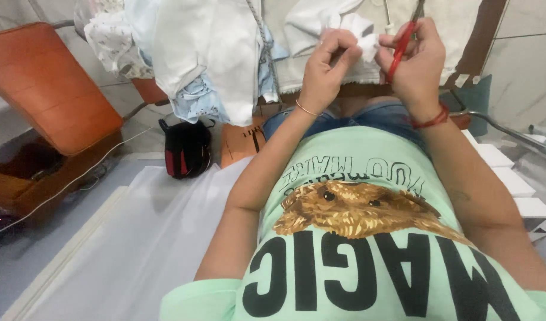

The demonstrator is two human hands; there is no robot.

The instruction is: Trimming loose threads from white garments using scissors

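Note:
My left hand pinches a piece of white fabric between thumb and fingers, held up in front of me. My right hand grips red-handled scissors, whose blades point up past the top edge. The two hands are close together, the scissors right beside the pinched fabric. A thin bracelet circles my left wrist and a red thread band my right wrist. I wear a light green shirt with a printed brown animal and blue jeans.
White and pale blue garments hang in a heap ahead. An orange chair stands at left, a black and red bag on the floor by it. White sheer cloth spreads at lower left. White blocks sit at right.

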